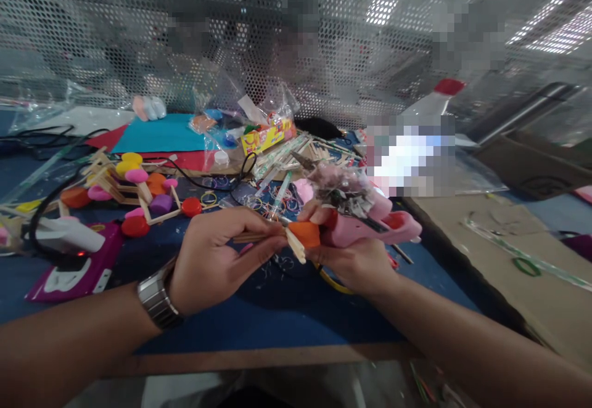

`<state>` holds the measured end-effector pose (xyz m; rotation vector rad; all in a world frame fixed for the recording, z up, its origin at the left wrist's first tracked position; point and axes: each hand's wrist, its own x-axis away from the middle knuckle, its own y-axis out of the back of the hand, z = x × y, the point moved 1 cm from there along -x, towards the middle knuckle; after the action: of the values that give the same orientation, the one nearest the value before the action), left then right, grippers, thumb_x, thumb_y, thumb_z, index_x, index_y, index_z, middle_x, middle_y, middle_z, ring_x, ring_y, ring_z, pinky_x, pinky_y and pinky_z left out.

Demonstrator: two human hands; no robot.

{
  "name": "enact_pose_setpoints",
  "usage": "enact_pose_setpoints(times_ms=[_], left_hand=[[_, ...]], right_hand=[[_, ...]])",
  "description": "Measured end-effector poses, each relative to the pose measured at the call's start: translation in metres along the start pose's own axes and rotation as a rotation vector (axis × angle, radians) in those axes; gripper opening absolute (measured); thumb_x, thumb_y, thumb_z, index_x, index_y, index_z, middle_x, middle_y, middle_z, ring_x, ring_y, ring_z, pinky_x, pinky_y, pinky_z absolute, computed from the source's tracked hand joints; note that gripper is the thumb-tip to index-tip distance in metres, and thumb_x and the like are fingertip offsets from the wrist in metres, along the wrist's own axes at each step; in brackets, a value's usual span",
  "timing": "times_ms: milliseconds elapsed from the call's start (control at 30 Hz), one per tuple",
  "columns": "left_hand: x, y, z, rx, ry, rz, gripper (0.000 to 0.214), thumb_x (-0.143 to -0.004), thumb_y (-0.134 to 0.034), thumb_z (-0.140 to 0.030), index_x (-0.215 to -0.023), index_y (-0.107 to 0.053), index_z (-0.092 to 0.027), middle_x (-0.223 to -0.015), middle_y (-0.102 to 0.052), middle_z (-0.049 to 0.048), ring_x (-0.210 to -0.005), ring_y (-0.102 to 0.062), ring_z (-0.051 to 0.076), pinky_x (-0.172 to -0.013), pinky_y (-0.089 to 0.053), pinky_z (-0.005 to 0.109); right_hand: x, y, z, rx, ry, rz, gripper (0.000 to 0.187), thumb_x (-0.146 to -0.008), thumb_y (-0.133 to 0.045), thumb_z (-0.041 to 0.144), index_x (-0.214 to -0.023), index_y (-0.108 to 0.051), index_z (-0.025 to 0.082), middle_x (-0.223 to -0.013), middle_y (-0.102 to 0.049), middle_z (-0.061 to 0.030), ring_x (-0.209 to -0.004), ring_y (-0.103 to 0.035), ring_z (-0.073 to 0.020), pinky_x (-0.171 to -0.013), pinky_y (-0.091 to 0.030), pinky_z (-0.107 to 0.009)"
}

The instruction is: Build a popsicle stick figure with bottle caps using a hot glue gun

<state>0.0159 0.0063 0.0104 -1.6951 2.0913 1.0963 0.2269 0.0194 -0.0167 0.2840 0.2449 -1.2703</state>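
My left hand (222, 254) is closed in a pinch on thin wooden sticks (296, 246), whose pale ends stick out past the thumb. Close against those ends is an orange piece (305, 233), pinched between the thumb and fingers of my right hand (358, 263). A pink glue gun (372, 226) with a red trigger part lies just behind my right hand; whether the hand touches it cannot be made out. Crumpled clear plastic (342, 187) partly covers it. Both hands are above the blue table (259, 315), near its front edge.
At left stands a stick frame (132, 189) with colourful round pieces. A purple box (76, 266) with a white plug and black cable lies before it. Loose sticks (328, 152), rubber bands and a yellow packet (266, 137) lie behind. Cardboard (499, 241) is at right; perforated metal mesh (259, 32) rises behind.
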Motion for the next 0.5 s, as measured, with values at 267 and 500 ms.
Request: enact_pose_setpoints(times_ms=[267,500], left_hand=[[-0.003,0.0,0.005,0.006,0.142,-0.038,0.009,-0.089,-0.079,-0.032,-0.089,-0.077,-0.023,-0.08,-0.083,0.0019,-0.065,-0.077,0.018,-0.061,-0.064,0.028],[-0.003,-0.001,0.011,0.084,0.205,-0.069,0.012,-0.089,-0.08,-0.033,-0.089,-0.077,-0.022,-0.081,-0.083,0.0041,-0.066,-0.078,0.02,-0.057,-0.064,0.027]], right_hand=[[-0.007,0.004,0.004,-0.011,0.022,-0.145,0.056,-0.057,-0.099,0.056,-0.086,-0.064,0.025,-0.099,-0.068,-0.0034,-0.072,-0.059,-0.017,-0.065,-0.056,-0.034],[-0.012,0.005,0.002,-0.105,-0.051,-0.139,0.058,-0.057,-0.099,0.054,-0.089,-0.061,0.025,-0.086,-0.06,0.0006,-0.063,-0.051,-0.0129,-0.054,-0.048,-0.029]])
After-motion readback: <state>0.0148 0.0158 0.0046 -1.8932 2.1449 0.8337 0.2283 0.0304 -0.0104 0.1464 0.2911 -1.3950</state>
